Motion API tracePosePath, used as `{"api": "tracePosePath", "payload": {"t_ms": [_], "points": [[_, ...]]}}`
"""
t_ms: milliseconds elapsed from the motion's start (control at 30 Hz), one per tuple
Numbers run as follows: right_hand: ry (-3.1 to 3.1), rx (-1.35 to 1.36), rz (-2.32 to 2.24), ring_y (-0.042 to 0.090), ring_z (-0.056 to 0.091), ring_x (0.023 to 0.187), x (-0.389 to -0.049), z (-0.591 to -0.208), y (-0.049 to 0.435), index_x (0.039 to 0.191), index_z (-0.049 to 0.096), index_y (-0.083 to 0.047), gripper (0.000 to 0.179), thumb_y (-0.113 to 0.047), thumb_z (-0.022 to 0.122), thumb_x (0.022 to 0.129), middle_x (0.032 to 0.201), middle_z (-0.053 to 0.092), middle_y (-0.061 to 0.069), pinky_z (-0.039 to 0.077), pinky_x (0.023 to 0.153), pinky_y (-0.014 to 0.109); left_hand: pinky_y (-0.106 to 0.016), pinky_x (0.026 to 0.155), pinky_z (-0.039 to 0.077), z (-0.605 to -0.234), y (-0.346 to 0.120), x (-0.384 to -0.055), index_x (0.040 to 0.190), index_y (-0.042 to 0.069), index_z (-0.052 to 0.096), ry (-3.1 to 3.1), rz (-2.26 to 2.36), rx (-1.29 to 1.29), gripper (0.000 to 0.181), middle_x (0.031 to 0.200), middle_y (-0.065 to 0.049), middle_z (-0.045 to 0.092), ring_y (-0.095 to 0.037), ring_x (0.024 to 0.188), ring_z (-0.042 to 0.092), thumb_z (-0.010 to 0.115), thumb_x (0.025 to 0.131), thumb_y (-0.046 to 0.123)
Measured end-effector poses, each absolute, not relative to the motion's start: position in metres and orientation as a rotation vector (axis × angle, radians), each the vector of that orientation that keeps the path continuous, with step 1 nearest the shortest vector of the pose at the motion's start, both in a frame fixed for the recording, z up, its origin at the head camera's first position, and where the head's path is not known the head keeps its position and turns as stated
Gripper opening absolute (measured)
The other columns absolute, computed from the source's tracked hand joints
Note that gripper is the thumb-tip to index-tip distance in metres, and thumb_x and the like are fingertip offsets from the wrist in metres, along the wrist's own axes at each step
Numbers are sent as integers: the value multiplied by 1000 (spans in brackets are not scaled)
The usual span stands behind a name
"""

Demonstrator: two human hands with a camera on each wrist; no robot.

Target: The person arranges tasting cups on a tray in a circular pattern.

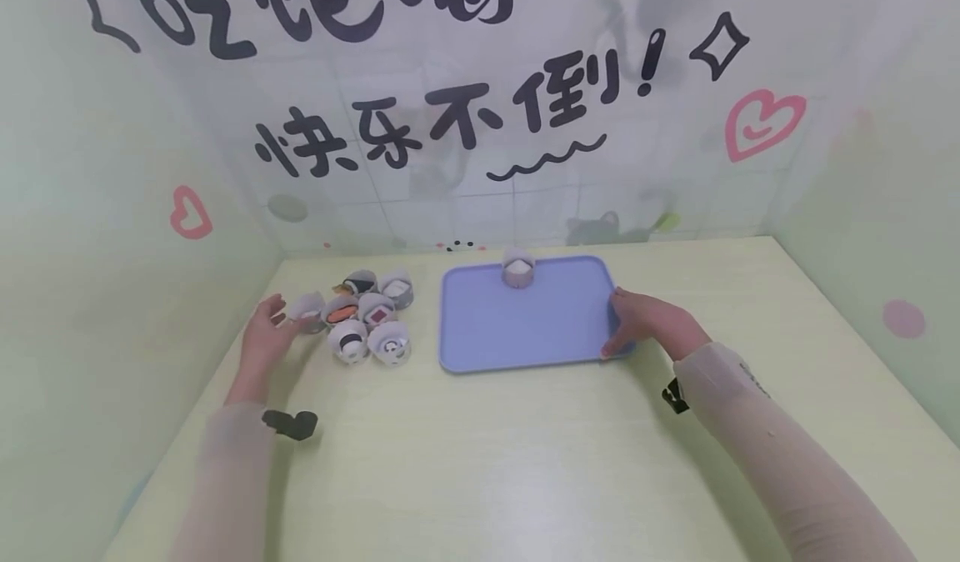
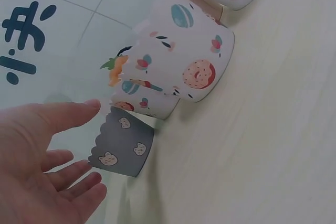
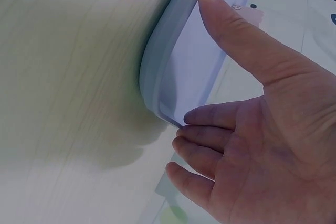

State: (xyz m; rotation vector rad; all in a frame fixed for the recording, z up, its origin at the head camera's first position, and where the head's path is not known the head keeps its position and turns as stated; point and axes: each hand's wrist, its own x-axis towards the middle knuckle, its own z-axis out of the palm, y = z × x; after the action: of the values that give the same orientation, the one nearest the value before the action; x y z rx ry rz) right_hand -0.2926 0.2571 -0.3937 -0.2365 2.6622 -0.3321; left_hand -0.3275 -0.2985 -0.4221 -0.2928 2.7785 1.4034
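My left hand (image 1: 262,338) is at the far left of a cluster of paper baking cups, its fingers spread. The nearest is a scalloped cup (image 2: 123,142), grey with bear faces in the left wrist view; my thumb and fingertips are right at its rim. Beside it stand white patterned cups (image 2: 184,51), one with an orange piece (image 1: 342,314) in it. My right hand (image 1: 651,323) rests at the right end of a blue tray (image 1: 525,320), thumb and fingers spanning its near corner. Near the tray's back edge sits one cup (image 1: 518,272) with a white piece inside.
The pale wooden table (image 1: 487,454) is bordered by printed walls at the back and sides. Cups with small toy-like food pieces, such as one with a dark band (image 1: 349,343), stand close together left of the tray.
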Motion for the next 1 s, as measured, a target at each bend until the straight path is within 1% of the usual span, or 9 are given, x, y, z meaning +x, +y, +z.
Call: {"api": "tracePosePath", "payload": {"t_ms": [133, 300, 400, 500, 633, 1000], "points": [[2659, -235, -335, 49, 18, 149, -292, -393, 257, 149, 16, 20, 115, -41, 84, 78, 158, 13, 37, 21, 124, 54, -57, 122, 27, -430, -297, -332, 159, 3, 2, 2744, 1415, -330, 93, 166, -24, 10, -45, 150, 22, 63, 97, 35], [2661, -240, -337, 49, 17, 149, -292, -394, 257, 149, 15, 19, 116, -41, 84, 78, 159, 13, 37, 20, 124, 55, -54, 122, 28, -434, -294, -336, 158, -1, 4, 2749, 1430, -347, 90, 164, -28, 12, -46, 148, 26, 64, 97, 28], [2658, -237, -340, 49, 16, 149, -293, -395, 258, 150, 14, 19, 117, -42, 84, 78, 159, 12, 37, 20, 124, 55, -53, 122, 28, -436, -292, -337, 158, -2, 8, 2763, 1426, -384, 87, 163, -29, 17, -46, 147, 30, 64, 96, 24], [2658, -231, -340, 49, 17, 149, -293, -395, 258, 149, 15, 19, 117, -42, 84, 78, 159, 13, 37, 20, 124, 55, -53, 122, 30, -436, -290, -338, 156, -4, 18, 2783, 1430, -429, 80, 160, -29, 25, -46, 145, 34, 65, 95, 20], [2661, -232, -336, 49, 18, 149, -294, -395, 257, 149, 15, 20, 117, -41, 84, 77, 159, 13, 37, 21, 124, 55, -53, 120, 32, -437, -289, -338, 153, -4, 28, 2808, 1434, -484, 72, 157, -29, 33, -45, 143, 36, 64, 96, 20], [2664, -215, -331, 49, 18, 149, -294, -396, 258, 150, 15, 19, 116, -41, 84, 78, 159, 14, 36, 21, 124, 54, -48, 116, 40, -425, -286, -339, 152, 1, 34, 2834, 1483, -496, 69, 156, -24, 39, -38, 139, 46, 65, 95, 25]]}}
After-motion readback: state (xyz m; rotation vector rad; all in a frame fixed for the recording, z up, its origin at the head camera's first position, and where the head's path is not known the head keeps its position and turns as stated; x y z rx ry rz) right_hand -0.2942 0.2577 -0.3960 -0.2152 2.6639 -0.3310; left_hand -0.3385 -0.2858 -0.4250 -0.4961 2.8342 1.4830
